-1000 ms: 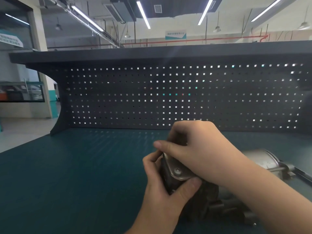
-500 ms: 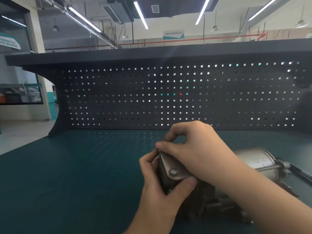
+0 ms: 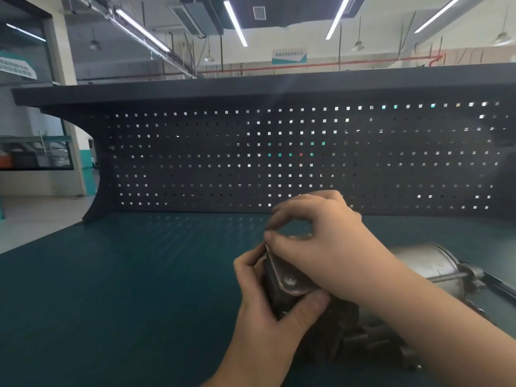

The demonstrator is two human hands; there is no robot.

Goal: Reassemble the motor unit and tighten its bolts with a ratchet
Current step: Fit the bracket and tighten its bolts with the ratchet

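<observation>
The motor unit (image 3: 363,308) lies on the teal bench mat (image 3: 125,289) at about 4 o'clock in the head view, its dark housing end toward the middle and its pale metal cylinder (image 3: 427,263) stretching off toward 3 o'clock. At the near end a metal cover plate (image 3: 290,277) sits against the housing, with a bolt head (image 3: 290,280) showing in its lower corner. The left hand (image 3: 268,308) clasps that end from 6 o'clock, fingers curled round the far side and thumb pressed under the plate. The right hand (image 3: 321,247) reaches over from 4 o'clock, its thumb and forefinger pinching together at the plate's top edge; what sits between them is too small to tell. The dark pegboard (image 3: 251,163) stands at 12 o'clock behind the mat.
</observation>
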